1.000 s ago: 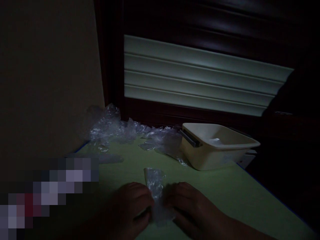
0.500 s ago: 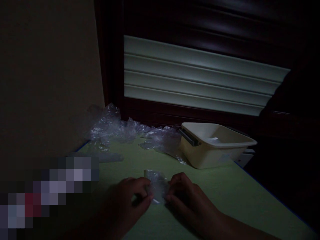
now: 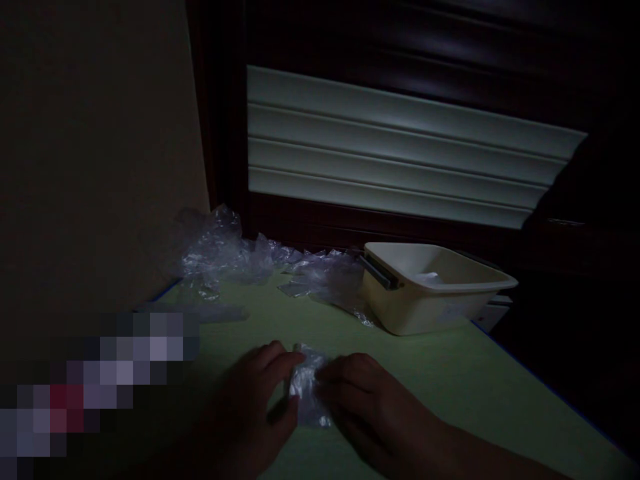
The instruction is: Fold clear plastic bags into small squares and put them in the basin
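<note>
A small piece of clear plastic, seemingly a folded bag point(image 3: 309, 383), lies near the front of the green table between my two hands. My left hand point(image 3: 265, 400) holds its left side, with the index finger at the upper corner and the thumb lower down. From the right, my right hand point(image 3: 373, 403) grips the opposite edge with its fingers bent close together; the fingertips are partly hidden in the dim light. The plastic looks creased and shiny.
Crumpled clear plastic bags point(image 3: 215, 250) are heaped along the table's back edge. A cream tub point(image 3: 405, 310) with dark handles stands back right, something pale inside it. Behind are louvred panels point(image 3: 390, 147); a pixelated patch covers the left front. The table point(image 3: 500, 400) has a blue edge.
The plastic has become more crumpled and sits slightly nearer to me. My right hand has moved left over its edge, and my left thumb has shifted down and left.
</note>
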Action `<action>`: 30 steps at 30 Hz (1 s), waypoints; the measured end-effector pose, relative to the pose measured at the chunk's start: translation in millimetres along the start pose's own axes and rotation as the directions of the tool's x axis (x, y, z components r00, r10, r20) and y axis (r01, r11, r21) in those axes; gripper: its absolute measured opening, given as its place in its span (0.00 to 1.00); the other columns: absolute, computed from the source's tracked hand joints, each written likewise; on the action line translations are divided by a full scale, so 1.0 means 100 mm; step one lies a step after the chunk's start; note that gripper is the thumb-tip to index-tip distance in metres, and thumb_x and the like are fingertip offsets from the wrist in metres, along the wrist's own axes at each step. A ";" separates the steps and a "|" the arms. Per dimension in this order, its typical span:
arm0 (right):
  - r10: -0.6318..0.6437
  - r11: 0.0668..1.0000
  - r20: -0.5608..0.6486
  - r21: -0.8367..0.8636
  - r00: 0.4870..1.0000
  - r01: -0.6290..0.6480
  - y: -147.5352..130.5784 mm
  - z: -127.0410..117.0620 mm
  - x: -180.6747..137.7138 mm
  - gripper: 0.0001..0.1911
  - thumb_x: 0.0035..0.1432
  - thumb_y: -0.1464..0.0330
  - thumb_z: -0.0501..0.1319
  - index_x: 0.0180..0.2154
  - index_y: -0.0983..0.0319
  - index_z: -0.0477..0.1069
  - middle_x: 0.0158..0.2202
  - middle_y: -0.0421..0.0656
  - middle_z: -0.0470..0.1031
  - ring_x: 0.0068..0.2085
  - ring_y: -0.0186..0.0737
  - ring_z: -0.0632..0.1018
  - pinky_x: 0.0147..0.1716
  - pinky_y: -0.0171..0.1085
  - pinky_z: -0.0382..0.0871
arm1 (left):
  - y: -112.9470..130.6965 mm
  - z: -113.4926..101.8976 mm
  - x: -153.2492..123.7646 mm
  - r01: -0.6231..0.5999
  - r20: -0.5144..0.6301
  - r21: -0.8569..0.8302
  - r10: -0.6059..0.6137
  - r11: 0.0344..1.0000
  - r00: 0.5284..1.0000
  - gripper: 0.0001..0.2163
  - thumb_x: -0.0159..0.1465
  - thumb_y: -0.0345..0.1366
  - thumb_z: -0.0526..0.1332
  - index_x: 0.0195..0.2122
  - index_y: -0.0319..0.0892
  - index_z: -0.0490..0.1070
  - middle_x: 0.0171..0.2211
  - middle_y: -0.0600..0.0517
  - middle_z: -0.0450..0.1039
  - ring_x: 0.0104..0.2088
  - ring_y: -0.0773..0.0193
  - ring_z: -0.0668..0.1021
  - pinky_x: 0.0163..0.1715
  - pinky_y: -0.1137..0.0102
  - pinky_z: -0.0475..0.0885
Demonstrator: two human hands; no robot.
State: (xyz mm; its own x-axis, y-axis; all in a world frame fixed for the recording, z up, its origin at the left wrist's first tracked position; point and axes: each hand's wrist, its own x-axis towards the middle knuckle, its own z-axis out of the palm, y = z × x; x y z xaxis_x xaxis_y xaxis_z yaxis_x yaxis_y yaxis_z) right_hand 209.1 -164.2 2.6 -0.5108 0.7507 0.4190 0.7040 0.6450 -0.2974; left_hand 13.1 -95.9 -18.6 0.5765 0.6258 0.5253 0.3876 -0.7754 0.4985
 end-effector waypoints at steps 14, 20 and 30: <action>-0.023 0.995 0.046 -0.099 0.999 0.027 -0.06 -0.06 0.01 0.14 0.56 0.76 0.53 0.45 0.66 0.68 0.44 0.52 0.74 0.46 0.46 0.72 0.46 0.45 0.67 | 0.01 -0.13 0.06 -0.299 0.236 0.127 0.264 0.946 0.935 0.09 0.60 0.25 0.54 0.36 0.42 0.72 0.37 0.50 0.74 0.38 0.59 0.74 0.41 0.63 0.70; -0.009 1.000 0.148 -0.006 0.989 0.010 -0.09 -0.11 0.02 0.15 0.58 0.70 0.55 0.46 0.67 0.69 0.42 0.53 0.75 0.45 0.46 0.74 0.46 0.44 0.69 | 0.01 -0.18 0.06 -0.259 0.239 0.065 0.237 0.964 0.942 0.09 0.59 0.27 0.55 0.39 0.42 0.71 0.38 0.49 0.74 0.40 0.58 0.73 0.42 0.62 0.69; 0.015 1.000 0.065 -0.015 0.998 -0.014 -0.04 -0.06 -0.01 0.10 0.61 0.73 0.50 0.39 0.65 0.70 0.34 0.49 0.75 0.37 0.41 0.75 0.38 0.38 0.69 | -0.04 -0.18 0.05 -0.265 0.191 -0.050 0.269 0.963 0.944 0.15 0.54 0.23 0.55 0.41 0.43 0.68 0.39 0.50 0.72 0.42 0.59 0.72 0.47 0.63 0.65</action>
State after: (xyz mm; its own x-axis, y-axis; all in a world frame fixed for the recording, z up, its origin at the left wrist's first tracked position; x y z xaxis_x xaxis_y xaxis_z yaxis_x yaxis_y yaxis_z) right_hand 209.9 -168.4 8.9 -0.5312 0.7681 0.3574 0.7186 0.6320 -0.2902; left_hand 1.3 -88.1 -5.3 0.7858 0.3659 0.4986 0.1849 -0.9083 0.3753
